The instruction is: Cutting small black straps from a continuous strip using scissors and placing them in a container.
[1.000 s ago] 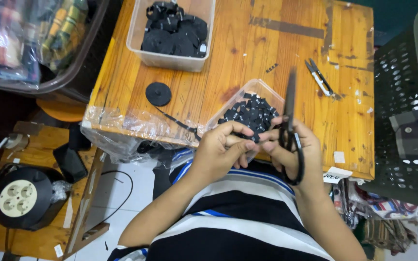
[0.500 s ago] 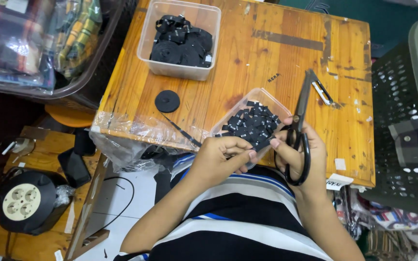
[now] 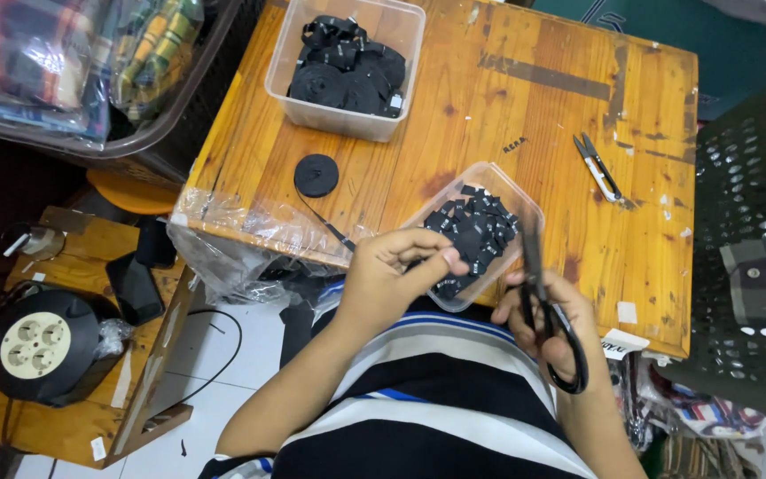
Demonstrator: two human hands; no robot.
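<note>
The left hand (image 3: 394,282) pinches a thin black strip (image 3: 334,229) that trails back to a flat black roll (image 3: 316,175) lying on the wooden table (image 3: 525,115). The right hand (image 3: 547,321) grips black-handled scissors (image 3: 550,310), blades pointing up over a small clear tray (image 3: 480,232) of cut black pieces. A larger clear tub (image 3: 347,64) holds black rolls; small snips (image 3: 599,166) lie apart to the right.

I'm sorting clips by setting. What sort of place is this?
Probably a small home sewing or label-cutting workspace: a worn wooden table, tubs of black ribbon rolls and cut pieces, scissors in the right hand.
</note>
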